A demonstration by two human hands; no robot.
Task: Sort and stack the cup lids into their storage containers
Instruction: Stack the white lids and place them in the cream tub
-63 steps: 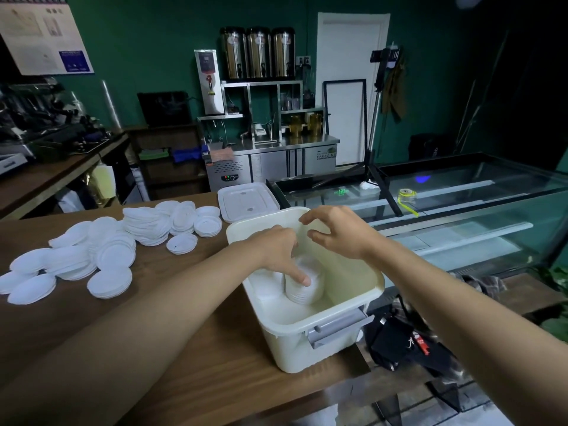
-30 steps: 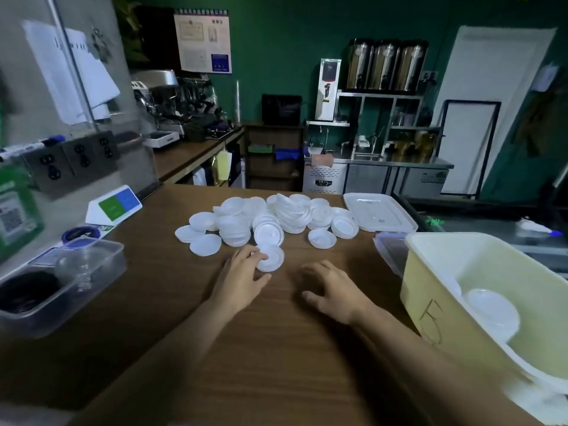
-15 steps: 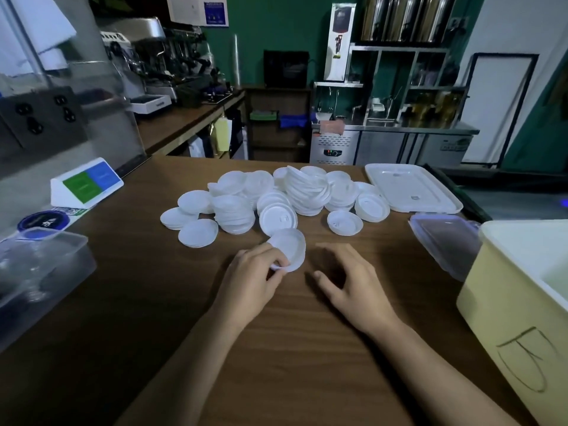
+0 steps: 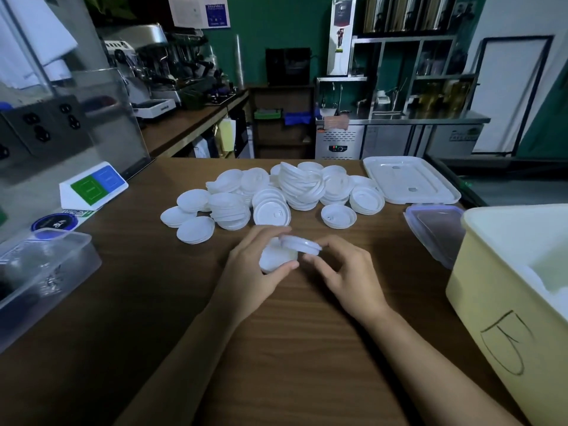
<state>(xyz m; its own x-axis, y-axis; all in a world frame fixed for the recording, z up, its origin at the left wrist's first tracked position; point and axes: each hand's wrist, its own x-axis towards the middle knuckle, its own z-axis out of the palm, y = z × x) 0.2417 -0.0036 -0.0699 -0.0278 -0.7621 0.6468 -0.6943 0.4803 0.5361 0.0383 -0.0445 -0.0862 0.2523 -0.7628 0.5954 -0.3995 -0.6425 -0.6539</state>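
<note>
The left hand point(image 4: 252, 272), grip curled, holds a round white plastic cup lid point(image 4: 276, 258) above the brown wooden worktop point(image 4: 307, 348); the right hand point(image 4: 347, 272) pinches a second lid point(image 4: 299, 243). Loose lids point(image 4: 270, 207) lie at twelve o'clock.

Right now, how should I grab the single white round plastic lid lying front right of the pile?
Probably pinch the white round plastic lid by its raised rim from straight above, pressing on opposite edges: it lies flat on the wooden counter, rim up, with nothing stacked on it.
</note>
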